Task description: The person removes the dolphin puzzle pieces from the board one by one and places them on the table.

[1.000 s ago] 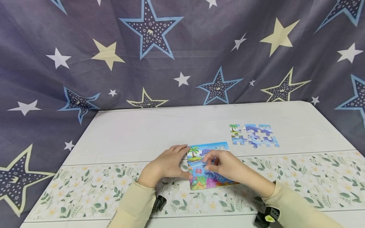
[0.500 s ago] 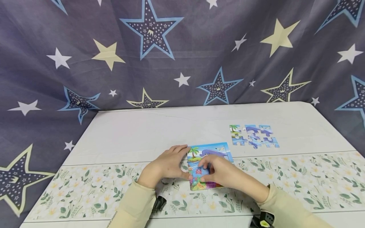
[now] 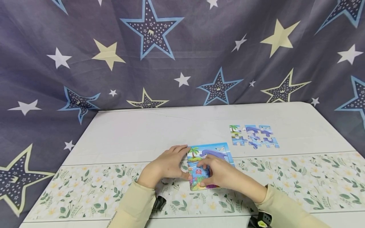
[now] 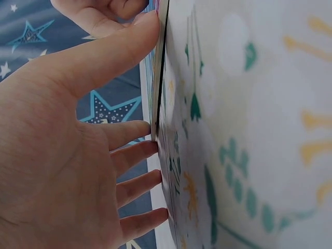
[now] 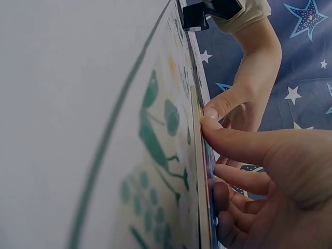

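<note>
A jigsaw puzzle board point(image 3: 209, 145) with a sea picture, showing a palm, a dolphin and a crab, lies flat on the patterned strip of the table. My left hand point(image 3: 168, 164) rests at its left side, with the thumb and fingertips touching the edge; in the left wrist view its fingers point(image 4: 136, 158) are spread and fairly straight. Over the lower right of the board is my right hand point(image 3: 220, 173). Its thumb and fingertips touch the picture, set apart from each other, as the right wrist view shows; no piece is visible between them. That hand covers part of the picture.
Beyond the board to the right, several loose puzzle pieces point(image 3: 252, 129) with dolphin parts lie in a loose grid on the white table point(image 3: 148, 129). A dark curtain point(image 3: 182, 47) with stars hangs behind the table. Dark wrist cameras sit on both sleeves.
My right hand has shifted down and slightly left over the board, and its thumb and fingers have spread apart. More of the dolphin shows now. The left hand stays in place.
</note>
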### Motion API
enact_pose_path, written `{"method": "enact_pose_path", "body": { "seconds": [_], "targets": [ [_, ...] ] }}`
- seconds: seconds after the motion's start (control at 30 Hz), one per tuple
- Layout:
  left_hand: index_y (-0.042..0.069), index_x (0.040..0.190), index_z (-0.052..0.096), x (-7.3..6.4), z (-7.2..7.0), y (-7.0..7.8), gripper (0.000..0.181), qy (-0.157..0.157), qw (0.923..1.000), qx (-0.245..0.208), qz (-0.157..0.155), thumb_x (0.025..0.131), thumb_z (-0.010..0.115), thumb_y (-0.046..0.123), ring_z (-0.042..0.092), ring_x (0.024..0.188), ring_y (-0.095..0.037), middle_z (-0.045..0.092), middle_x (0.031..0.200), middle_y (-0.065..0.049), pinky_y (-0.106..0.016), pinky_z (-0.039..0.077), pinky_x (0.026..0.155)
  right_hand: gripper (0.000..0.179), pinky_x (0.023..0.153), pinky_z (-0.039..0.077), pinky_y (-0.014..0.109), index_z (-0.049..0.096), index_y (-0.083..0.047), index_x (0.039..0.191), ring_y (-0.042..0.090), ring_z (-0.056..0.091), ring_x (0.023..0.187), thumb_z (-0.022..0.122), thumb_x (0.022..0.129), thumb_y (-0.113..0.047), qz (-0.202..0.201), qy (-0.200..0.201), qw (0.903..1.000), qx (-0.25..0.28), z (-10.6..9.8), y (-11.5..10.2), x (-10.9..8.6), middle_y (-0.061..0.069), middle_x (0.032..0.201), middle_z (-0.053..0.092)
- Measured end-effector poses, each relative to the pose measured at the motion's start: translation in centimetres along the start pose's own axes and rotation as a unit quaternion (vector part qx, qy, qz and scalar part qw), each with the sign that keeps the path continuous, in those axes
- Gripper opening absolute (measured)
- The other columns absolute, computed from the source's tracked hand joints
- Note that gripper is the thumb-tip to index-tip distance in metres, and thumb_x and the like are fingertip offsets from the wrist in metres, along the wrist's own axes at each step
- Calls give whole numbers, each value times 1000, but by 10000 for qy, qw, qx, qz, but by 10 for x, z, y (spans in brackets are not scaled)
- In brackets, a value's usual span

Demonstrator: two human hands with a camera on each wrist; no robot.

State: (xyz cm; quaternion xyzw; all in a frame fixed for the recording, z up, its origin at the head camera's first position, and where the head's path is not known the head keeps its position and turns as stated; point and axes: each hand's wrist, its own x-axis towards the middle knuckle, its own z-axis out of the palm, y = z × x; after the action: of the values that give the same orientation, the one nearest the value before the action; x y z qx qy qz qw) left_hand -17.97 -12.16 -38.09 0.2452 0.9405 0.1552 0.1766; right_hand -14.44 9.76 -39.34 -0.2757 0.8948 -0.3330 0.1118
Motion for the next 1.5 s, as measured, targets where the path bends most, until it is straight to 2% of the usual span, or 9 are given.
{"method": "enact_pose_path", "body": {
  "seconds": [0.53, 0.83, 1.0, 1.23, 1.5],
  "targets": [
    [9, 155, 34, 1, 0, 2, 101, 48, 10000, -46, -32, 75, 84, 45, 25, 147, -28, 30, 160, -6, -50, 24, 118, 47, 65, 43, 26, 66, -9, 114, 9, 46, 74, 89, 74, -19, 111, 112, 9999, -36, 0, -1, -2, -4, 94, 55],
    [10, 156, 32, 0, -1, 2, 101, -33, 10000, -44, -12, 76, 82, 47, 23, 147, -28, 28, 160, -6, -50, 23, 118, 31, 60, 46, 26, 66, -7, 112, 11, 49, 69, 79, 84, -5, 151, 137, 9982, 567, -1, 2, 0, -1, 94, 56],
    [11, 156, 32, -1, -2, 2, 102, -59, 10000, -17, 2, 76, 82, 49, 22, 147, -28, 27, 161, -6, -50, 23, 118, 23, 55, 44, 24, 66, -8, 109, 11, 50, 67, 75, 87, -4, 215, 125, 9970, 732, -2, 2, 2, -3, 90, 57],
    [11, 156, 32, 0, -2, 1, 102, -62, 10000, -4, -4, 76, 82, 49, 22, 148, -28, 27, 161, -6, -50, 23, 118, 19, 56, 47, 24, 66, -8, 108, 8, 52, 65, 72, 90, -6, 51, 97, 9967, 801, -3, 4, 3, -6, 88, 60],
    [10, 156, 32, 0, -1, 0, 103, -61, 10000, 6, -2, 75, 82, 51, 22, 147, -28, 27, 161, -7, -50, 23, 118, 21, 54, 45, 24, 62, -5, 114, 7, 50, 61, 68, 93, -5, -236, 165, 9948, 979, -2, 5, 3, -8, 84, 63]
  ]
}}
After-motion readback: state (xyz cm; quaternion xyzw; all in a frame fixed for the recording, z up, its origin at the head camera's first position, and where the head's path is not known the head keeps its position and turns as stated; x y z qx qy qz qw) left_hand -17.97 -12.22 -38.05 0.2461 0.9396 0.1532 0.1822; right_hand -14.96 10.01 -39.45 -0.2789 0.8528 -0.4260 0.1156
